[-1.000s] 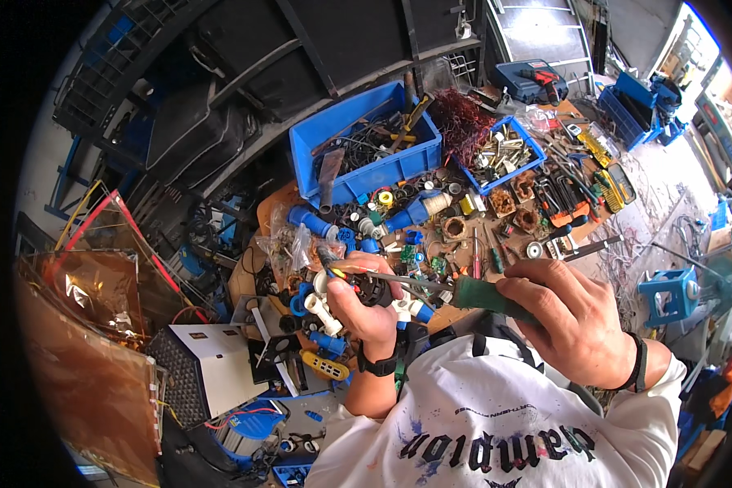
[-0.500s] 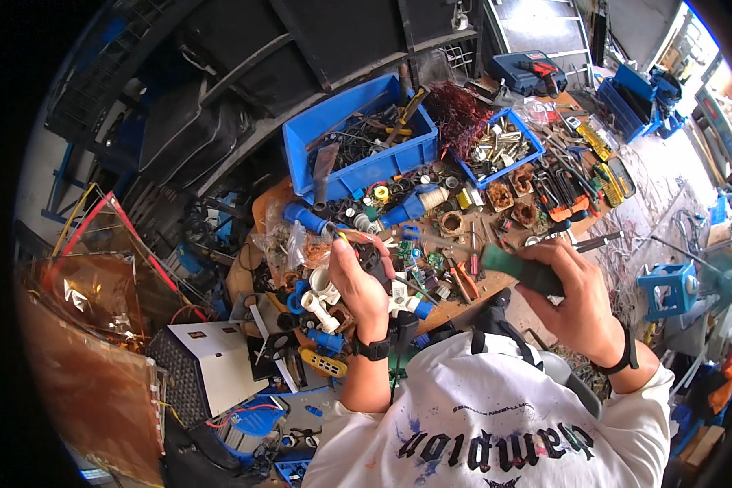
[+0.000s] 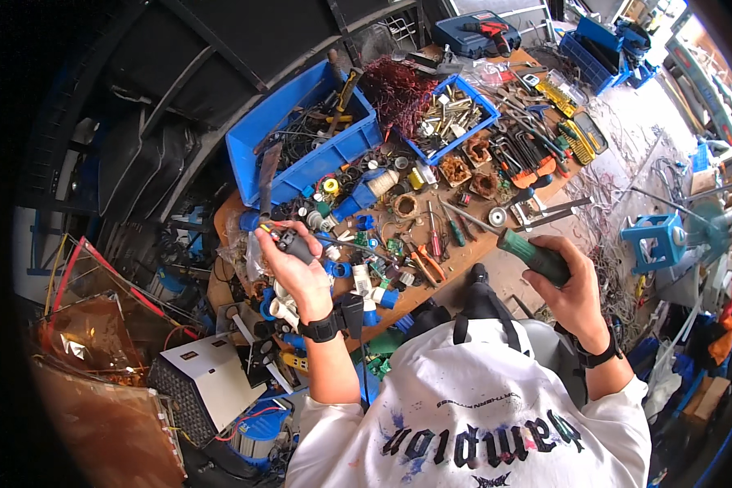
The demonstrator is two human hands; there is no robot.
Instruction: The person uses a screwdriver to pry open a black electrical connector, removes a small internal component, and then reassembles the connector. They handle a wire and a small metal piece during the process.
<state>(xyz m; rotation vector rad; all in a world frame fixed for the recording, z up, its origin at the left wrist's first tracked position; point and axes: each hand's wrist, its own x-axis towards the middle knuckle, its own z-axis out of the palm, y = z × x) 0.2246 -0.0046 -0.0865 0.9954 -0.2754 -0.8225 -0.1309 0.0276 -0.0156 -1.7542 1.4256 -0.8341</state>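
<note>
the wooden workbench runs across the view, strewn with parts, with a large blue bin of tools at its far left and a smaller blue tray of metal bits beside a tangle of dark red wire. above its near edge both hands are raised, well apart. the right hand is closed in a full fist round the green handle of a screwdriver, whose long axis slants up and to the left, its shaft pointing across the bench toward the other hand; the tip is hard to make out against the clutter. the left hand is curled, fingers bent, round a small dark grey part with thin coloured wires at its upper end, held over the left side of the bench just above white and blue pipe fittings. the part thus lies to the left of the screwdriver and at about its height, with orange-handled pliers on the bench between them.
</note>
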